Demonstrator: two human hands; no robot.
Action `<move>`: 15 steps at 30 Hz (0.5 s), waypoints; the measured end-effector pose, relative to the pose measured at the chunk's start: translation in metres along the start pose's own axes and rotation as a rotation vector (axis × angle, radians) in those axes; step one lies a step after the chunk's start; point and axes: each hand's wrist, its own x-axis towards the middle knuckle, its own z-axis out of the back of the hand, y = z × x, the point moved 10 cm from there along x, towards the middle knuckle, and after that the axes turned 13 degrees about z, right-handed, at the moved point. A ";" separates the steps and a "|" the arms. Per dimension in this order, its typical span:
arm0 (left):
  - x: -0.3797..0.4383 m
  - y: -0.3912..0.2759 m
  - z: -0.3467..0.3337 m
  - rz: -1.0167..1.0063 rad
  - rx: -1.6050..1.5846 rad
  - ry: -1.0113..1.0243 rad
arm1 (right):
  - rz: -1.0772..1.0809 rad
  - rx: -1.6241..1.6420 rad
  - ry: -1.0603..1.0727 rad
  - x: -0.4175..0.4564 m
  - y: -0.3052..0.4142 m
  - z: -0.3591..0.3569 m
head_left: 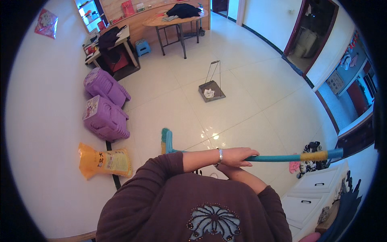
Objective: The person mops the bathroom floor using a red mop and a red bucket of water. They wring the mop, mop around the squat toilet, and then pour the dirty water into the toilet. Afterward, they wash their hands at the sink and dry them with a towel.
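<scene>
A long-handled broom (278, 158) lies crosswise before my chest. Its blue head with green and yellow bristles (164, 140) is at the left, above the floor tiles in the picture; its yellow-and-blue handle end points right. My left hand (239, 156), with a bracelet at the wrist, is closed round the handle. My forearms cross: my right forearm (243, 179) passes under the left wrist, which hides my right hand, so its hold cannot be seen. Farther ahead stands a long-handled dustpan (217, 96) with crumpled white paper (209, 93) in it.
Stacked purple plastic stools (105, 119) and a yellow bag (116, 161) line the left wall. Ahead are a desk (128, 42), a blue stool (142, 47) and a round table (154, 21). Shoes (311, 148) and a white cabinet (305, 192) stand at the right, near a doorway.
</scene>
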 end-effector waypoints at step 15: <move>0.064 0.129 0.242 0.109 -0.315 -0.885 | -0.336 0.576 -0.184 0.078 -0.218 0.051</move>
